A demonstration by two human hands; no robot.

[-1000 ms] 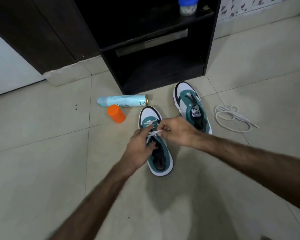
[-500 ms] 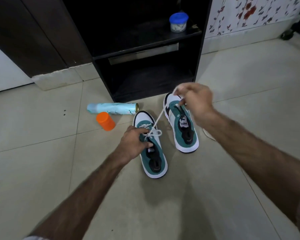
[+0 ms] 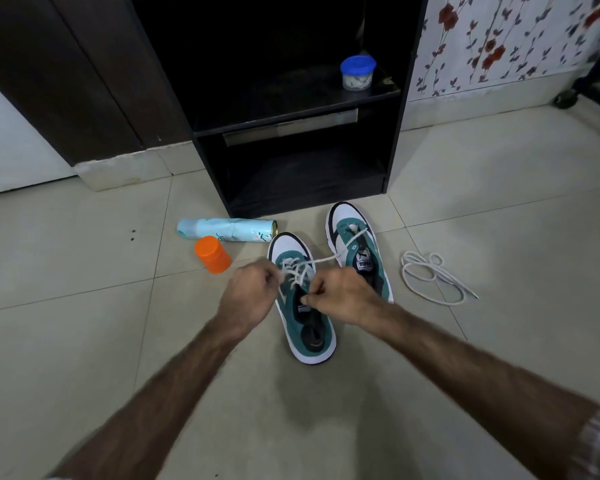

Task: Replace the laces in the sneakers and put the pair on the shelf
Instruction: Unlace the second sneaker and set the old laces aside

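Observation:
Two teal and white sneakers stand on the tiled floor before a dark shelf unit [image 3: 392,143]. The near sneaker [image 3: 312,344] carries a white lace [image 3: 300,271] threaded through its front eyelets. My left hand [image 3: 250,292] pinches the lace at the sneaker's left side. My right hand [image 3: 340,294] pinches the lace over the tongue, and a loose end trails across the far sneaker [image 3: 355,247]. A second white lace [image 3: 430,275] lies coiled on the floor to the right.
A pale blue spray can [image 3: 227,230] lies on its side left of the sneakers, beside an orange cap [image 3: 212,254]. A blue-lidded jar [image 3: 357,72] stands on the upper shelf. A wheeled black stand [image 3: 568,95] is at the far right.
My right hand, which had pulled the lace up and away over the far sneaker, has come back down to the near sneaker. The left hand stayed at the eyelets.

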